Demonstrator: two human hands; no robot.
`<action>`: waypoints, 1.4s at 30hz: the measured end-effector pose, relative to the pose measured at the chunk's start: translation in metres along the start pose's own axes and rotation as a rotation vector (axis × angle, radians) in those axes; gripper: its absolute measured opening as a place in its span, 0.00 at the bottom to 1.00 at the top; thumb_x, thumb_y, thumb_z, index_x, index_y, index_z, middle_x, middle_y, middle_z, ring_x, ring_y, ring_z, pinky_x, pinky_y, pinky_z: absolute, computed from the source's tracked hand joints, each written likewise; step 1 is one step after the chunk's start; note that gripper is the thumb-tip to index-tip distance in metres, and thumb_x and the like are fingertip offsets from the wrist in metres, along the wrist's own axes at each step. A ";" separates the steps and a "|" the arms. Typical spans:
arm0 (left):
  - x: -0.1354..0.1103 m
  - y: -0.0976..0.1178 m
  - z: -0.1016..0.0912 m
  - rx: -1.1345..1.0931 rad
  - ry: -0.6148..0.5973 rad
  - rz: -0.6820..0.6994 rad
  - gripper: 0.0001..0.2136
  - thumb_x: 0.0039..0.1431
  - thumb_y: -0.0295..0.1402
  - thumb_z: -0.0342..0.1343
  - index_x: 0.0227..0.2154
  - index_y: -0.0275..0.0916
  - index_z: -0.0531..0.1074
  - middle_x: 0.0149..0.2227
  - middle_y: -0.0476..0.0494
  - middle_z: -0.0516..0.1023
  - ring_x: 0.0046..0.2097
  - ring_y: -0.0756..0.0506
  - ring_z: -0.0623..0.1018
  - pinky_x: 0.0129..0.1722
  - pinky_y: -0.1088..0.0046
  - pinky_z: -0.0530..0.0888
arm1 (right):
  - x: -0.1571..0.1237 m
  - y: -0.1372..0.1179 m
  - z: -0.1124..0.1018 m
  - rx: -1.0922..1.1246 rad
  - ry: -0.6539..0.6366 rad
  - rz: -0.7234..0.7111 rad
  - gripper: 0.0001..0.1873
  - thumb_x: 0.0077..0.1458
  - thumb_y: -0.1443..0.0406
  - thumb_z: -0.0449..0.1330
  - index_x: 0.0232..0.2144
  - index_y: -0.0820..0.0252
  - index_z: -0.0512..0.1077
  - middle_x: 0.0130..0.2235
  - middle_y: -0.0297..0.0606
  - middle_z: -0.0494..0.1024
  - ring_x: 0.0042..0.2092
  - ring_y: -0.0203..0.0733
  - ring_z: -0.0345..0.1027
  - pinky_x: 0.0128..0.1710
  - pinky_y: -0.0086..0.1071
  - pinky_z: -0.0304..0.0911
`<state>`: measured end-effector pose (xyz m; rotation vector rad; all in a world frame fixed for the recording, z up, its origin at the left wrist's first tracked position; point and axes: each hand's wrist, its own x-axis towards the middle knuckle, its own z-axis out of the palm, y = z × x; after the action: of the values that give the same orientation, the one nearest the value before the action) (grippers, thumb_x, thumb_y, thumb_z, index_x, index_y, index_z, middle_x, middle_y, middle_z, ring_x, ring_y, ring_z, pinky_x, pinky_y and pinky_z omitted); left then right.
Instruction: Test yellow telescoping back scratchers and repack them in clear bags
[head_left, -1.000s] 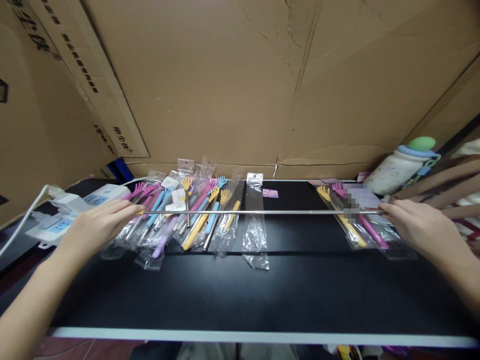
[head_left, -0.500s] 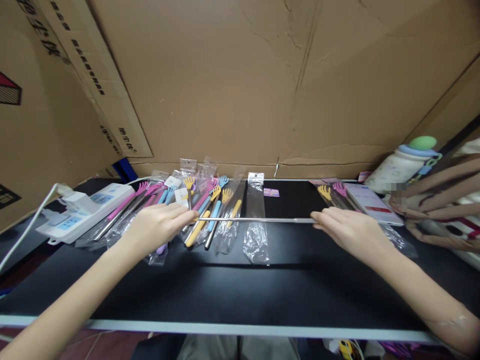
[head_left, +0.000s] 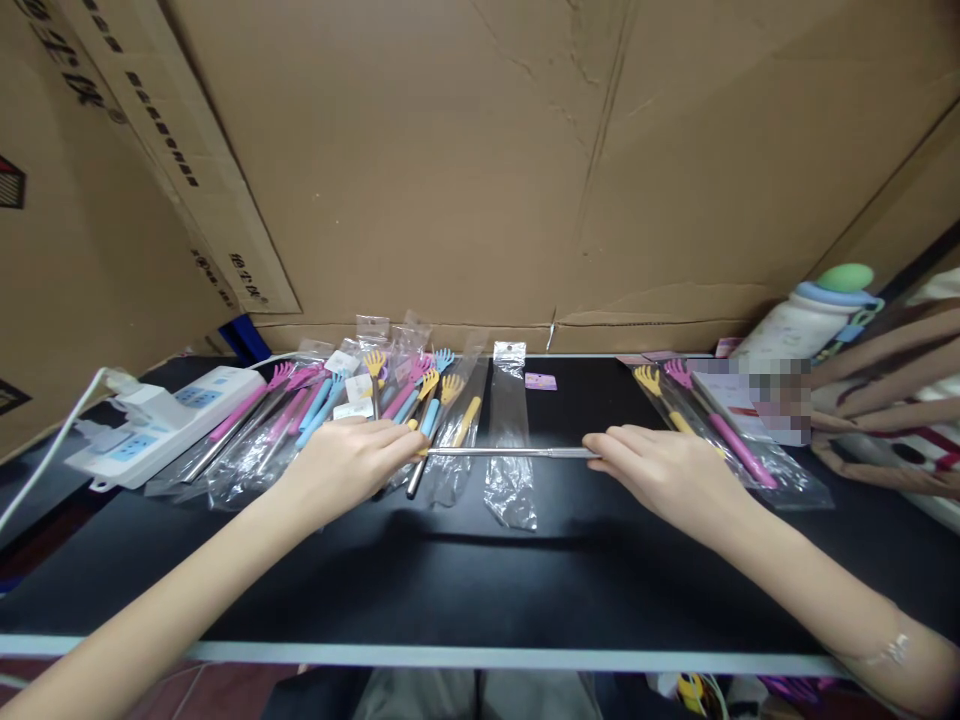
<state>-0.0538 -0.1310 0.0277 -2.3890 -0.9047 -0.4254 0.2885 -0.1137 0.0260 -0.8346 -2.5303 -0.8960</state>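
My left hand (head_left: 352, 465) and my right hand (head_left: 664, 470) each grip one end of a thin telescopic metal rod (head_left: 514, 453), held level just above the black table (head_left: 480, 580). The rod is short now, spanning only the gap between my hands. A yellow bit shows at the left hand's fingertips. Under the rod lies an empty clear plastic sleeve (head_left: 510, 440). Left of it sits a pile of bagged back scratchers (head_left: 352, 405) with pink, blue and yellow hand-shaped heads.
A white power strip (head_left: 161, 420) with its cable lies at the far left. Two bagged scratchers (head_left: 705, 425) and a phone (head_left: 731, 400) lie on the right, near a white bottle (head_left: 806, 325) and another person's hand (head_left: 877, 400). Cardboard walls (head_left: 480, 160) close the back.
My hands have come together from far apart, and the rod between them has collapsed from almost the table's width to a short length.
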 end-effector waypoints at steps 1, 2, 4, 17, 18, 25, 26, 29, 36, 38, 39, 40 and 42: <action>0.000 0.002 0.002 -0.019 -0.003 -0.001 0.12 0.65 0.27 0.41 0.29 0.39 0.68 0.25 0.51 0.75 0.25 0.50 0.73 0.25 0.75 0.60 | 0.001 -0.002 0.001 0.007 -0.008 -0.004 0.15 0.65 0.65 0.44 0.30 0.60 0.68 0.24 0.33 0.71 0.25 0.33 0.64 0.24 0.30 0.47; 0.001 0.004 0.004 -0.033 -0.005 -0.005 0.12 0.65 0.27 0.42 0.28 0.39 0.68 0.24 0.51 0.75 0.25 0.51 0.73 0.25 0.75 0.60 | 0.002 -0.005 0.002 0.011 -0.013 -0.002 0.15 0.65 0.65 0.45 0.30 0.60 0.68 0.24 0.33 0.71 0.25 0.34 0.64 0.24 0.30 0.47; 0.006 0.010 0.007 -0.051 -0.002 -0.014 0.12 0.64 0.27 0.43 0.27 0.39 0.67 0.23 0.52 0.74 0.25 0.51 0.72 0.25 0.75 0.60 | 0.007 -0.013 0.004 0.019 -0.026 0.012 0.15 0.64 0.65 0.45 0.30 0.60 0.68 0.24 0.33 0.70 0.25 0.34 0.64 0.24 0.30 0.46; 0.035 0.026 0.016 -0.098 0.001 -0.007 0.10 0.65 0.30 0.44 0.29 0.38 0.67 0.24 0.53 0.74 0.25 0.52 0.73 0.24 0.75 0.61 | 0.039 -0.039 0.012 0.058 -0.012 0.043 0.14 0.63 0.66 0.47 0.27 0.61 0.68 0.22 0.33 0.68 0.24 0.34 0.62 0.23 0.31 0.43; 0.034 0.026 0.019 -0.110 -0.009 -0.011 0.10 0.65 0.31 0.44 0.29 0.38 0.67 0.24 0.53 0.74 0.26 0.51 0.74 0.24 0.75 0.62 | 0.038 -0.038 0.015 0.067 -0.025 0.041 0.14 0.63 0.66 0.47 0.27 0.61 0.68 0.22 0.33 0.69 0.24 0.34 0.62 0.23 0.31 0.43; 0.029 0.012 0.027 -0.110 0.039 -0.058 0.13 0.66 0.36 0.43 0.33 0.40 0.72 0.25 0.51 0.77 0.27 0.51 0.75 0.25 0.77 0.61 | 0.033 -0.022 0.023 0.183 -0.072 0.131 0.14 0.64 0.61 0.47 0.34 0.59 0.70 0.26 0.34 0.75 0.26 0.34 0.67 0.23 0.28 0.46; 0.028 0.009 0.027 -0.109 0.042 -0.083 0.13 0.66 0.37 0.43 0.34 0.41 0.72 0.27 0.51 0.77 0.27 0.51 0.75 0.25 0.77 0.62 | 0.032 -0.018 0.022 0.216 -0.078 0.161 0.14 0.64 0.59 0.46 0.35 0.58 0.69 0.27 0.34 0.76 0.27 0.34 0.68 0.24 0.28 0.47; 0.022 -0.001 0.028 -0.160 0.024 -0.191 0.13 0.65 0.40 0.44 0.36 0.43 0.73 0.31 0.51 0.79 0.30 0.52 0.77 0.26 0.78 0.63 | 0.026 -0.006 0.018 0.318 -0.123 0.231 0.15 0.63 0.56 0.46 0.35 0.57 0.68 0.28 0.33 0.77 0.26 0.34 0.69 0.24 0.27 0.50; 0.015 -0.015 0.024 -0.415 -0.018 -0.484 0.12 0.62 0.43 0.47 0.35 0.42 0.71 0.29 0.52 0.78 0.27 0.52 0.74 0.27 0.79 0.63 | 0.021 0.004 0.024 0.499 -0.255 0.356 0.13 0.63 0.56 0.46 0.36 0.55 0.67 0.23 0.29 0.72 0.20 0.33 0.62 0.22 0.24 0.49; 0.015 -0.017 0.024 -0.509 -0.007 -0.553 0.13 0.62 0.43 0.47 0.36 0.40 0.71 0.28 0.52 0.77 0.26 0.51 0.73 0.28 0.78 0.64 | 0.022 0.002 0.026 0.568 -0.279 0.390 0.14 0.63 0.56 0.46 0.35 0.55 0.67 0.22 0.28 0.70 0.21 0.33 0.62 0.22 0.24 0.49; 0.015 -0.017 0.025 -0.556 -0.004 -0.573 0.13 0.62 0.42 0.47 0.36 0.39 0.71 0.28 0.51 0.77 0.27 0.51 0.73 0.28 0.78 0.64 | 0.022 0.000 0.027 0.600 -0.290 0.401 0.14 0.63 0.56 0.45 0.35 0.55 0.67 0.21 0.28 0.68 0.21 0.33 0.61 0.23 0.24 0.49; 0.015 -0.016 0.027 -0.601 0.000 -0.582 0.13 0.62 0.42 0.46 0.36 0.39 0.70 0.28 0.51 0.76 0.28 0.50 0.73 0.29 0.77 0.65 | 0.022 -0.002 0.028 0.627 -0.301 0.411 0.15 0.63 0.56 0.45 0.35 0.55 0.67 0.20 0.28 0.67 0.21 0.33 0.61 0.23 0.24 0.49; 0.015 -0.014 0.031 -0.669 0.012 -0.586 0.12 0.63 0.41 0.45 0.37 0.38 0.69 0.27 0.51 0.76 0.29 0.50 0.74 0.30 0.77 0.66 | 0.022 -0.005 0.030 0.675 -0.317 0.429 0.15 0.63 0.56 0.44 0.34 0.55 0.67 0.20 0.27 0.65 0.21 0.33 0.59 0.23 0.25 0.49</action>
<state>-0.0498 -0.0967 0.0152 -2.6354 -1.6680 -1.1085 0.2651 -0.0879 0.0116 -1.2618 -2.4781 0.2370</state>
